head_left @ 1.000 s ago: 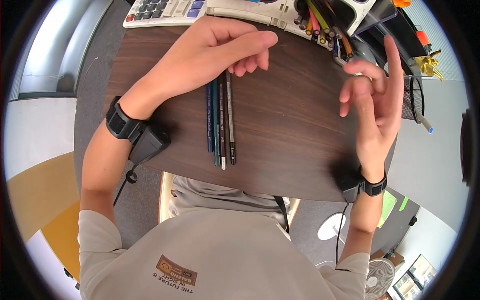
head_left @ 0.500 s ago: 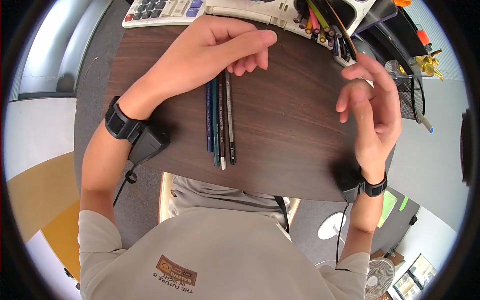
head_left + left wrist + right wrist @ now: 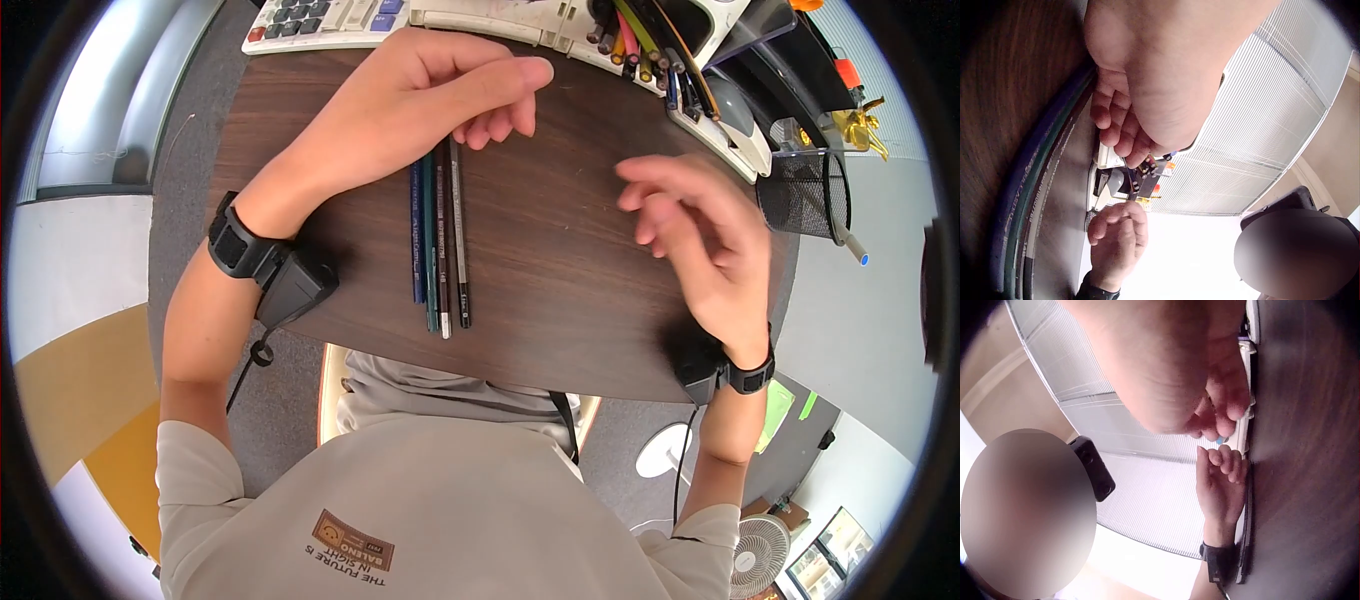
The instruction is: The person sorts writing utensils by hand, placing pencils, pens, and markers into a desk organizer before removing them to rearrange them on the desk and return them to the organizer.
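Several pencils lie side by side on the dark wooden desk [image 3: 560, 320], pointing from the left hand toward the person. They include a dark blue pencil [image 3: 418, 240], a green pencil [image 3: 431, 260], a dark brown pencil [image 3: 444, 250] and a black-and-grey pencil [image 3: 460, 240]. Over their far ends is the left hand [image 3: 425, 105], its fingers loosely bent and holding nothing; it hides those ends in the head view. The right hand [image 3: 710, 245] hovers above the right part of the desk with loosely curled fingers, nothing in it and no pencil beside it.
At the back stands a white organizer [image 3: 490, 28] beside a calculator [image 3: 330, 22]. A bunch of pens and pencils [image 3: 650, 50] sticks out at the back right. A grey mouse [image 3: 732, 108] and a black mesh cup [image 3: 805, 200] stand along the right edge.
The right hand has moved left and toward the person, and its raised index finger has come down and bent. The mouse behind it has come into view. Left hand and pencils stay put.
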A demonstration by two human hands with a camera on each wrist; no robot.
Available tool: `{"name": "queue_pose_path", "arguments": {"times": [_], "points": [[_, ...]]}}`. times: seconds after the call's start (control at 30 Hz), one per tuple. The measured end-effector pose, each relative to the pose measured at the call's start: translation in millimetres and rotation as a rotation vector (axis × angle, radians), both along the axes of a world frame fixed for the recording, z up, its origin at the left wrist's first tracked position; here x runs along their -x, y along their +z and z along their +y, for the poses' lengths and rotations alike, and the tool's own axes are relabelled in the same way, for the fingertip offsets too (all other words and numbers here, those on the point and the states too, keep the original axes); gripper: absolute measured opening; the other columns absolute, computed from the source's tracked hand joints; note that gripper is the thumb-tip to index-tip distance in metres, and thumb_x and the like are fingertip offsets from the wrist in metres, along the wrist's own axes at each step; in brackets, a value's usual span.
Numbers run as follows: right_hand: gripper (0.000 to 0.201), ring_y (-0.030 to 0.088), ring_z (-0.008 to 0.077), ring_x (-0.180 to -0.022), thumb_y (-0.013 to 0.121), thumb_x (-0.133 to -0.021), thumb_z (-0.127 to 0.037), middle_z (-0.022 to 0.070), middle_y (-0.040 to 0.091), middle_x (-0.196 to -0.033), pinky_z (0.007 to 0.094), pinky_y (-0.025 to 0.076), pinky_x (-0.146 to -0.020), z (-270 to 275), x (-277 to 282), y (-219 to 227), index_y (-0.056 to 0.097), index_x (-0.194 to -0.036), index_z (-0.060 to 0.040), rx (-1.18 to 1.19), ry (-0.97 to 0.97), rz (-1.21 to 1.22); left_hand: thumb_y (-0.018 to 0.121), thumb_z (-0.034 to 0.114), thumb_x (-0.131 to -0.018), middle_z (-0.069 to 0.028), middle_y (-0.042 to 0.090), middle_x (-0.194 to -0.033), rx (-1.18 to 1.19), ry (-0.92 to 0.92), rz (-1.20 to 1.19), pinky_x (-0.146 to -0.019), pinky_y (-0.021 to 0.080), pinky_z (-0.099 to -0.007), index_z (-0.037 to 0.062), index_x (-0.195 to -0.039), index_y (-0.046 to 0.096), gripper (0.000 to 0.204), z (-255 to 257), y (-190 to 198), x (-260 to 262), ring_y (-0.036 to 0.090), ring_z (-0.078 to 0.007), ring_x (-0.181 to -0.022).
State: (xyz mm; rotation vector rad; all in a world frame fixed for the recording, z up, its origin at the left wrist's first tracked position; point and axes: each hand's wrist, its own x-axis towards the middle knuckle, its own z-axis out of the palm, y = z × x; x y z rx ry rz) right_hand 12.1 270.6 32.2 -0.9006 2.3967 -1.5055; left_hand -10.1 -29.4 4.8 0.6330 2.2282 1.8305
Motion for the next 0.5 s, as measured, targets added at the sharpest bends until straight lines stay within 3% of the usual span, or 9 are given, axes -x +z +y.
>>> {"name": "queue_pose_path", "arguments": {"times": [0.13, 0.17, 0.5], "points": [[0.022, 0.067, 0.0206, -0.077, 0.073, -0.100, -0.003, 0.0076, 0.074, -0.096, 0.0339, 0.054, -0.067, -2.3, 3.7, -10.5, 0.078, -0.121, -0.0066, -0.253, 0.196, 0.148, 0.057, 0.035, -0.117, -0.0010, 0.070, -0.081, 0.024, 0.000, 0.006, -0.069, 0.050, -0.0247, 0.0023, -0.090, 0.076, 0.046, -1.2, 0.6, 0.2, 0.061, -0.0076, -0.072], [0.021, 0.066, 0.0228, -0.076, 0.074, -0.099, -0.005, 0.0073, 0.073, -0.094, 0.0360, 0.053, -0.066, -4.6, 0.7, -8.5, 0.078, -0.120, -0.0073, -0.226, 0.168, 0.107, 0.057, 0.035, -0.116, -0.0010, 0.070, -0.081, 0.019, 0.007, 0.003, -0.069, 0.050, -0.0249, 0.0022, -0.090, 0.076, 0.046, -0.3, 0.7, 0.0, 0.061, -0.0076, -0.072], [0.021, 0.065, 0.0222, -0.077, 0.074, -0.099, -0.004, 0.0074, 0.073, -0.094, 0.0354, 0.053, -0.066, -2.7, 1.3, -10.9, 0.078, -0.119, -0.0066, -0.220, 0.164, 0.104, 0.057, 0.034, -0.117, -0.0011, 0.069, -0.081, 0.014, 0.012, -0.008, -0.069, 0.050, -0.0255, 0.0016, -0.089, 0.075, 0.046, 0.1, 1.3, -0.2, 0.061, -0.0079, -0.072]]}}
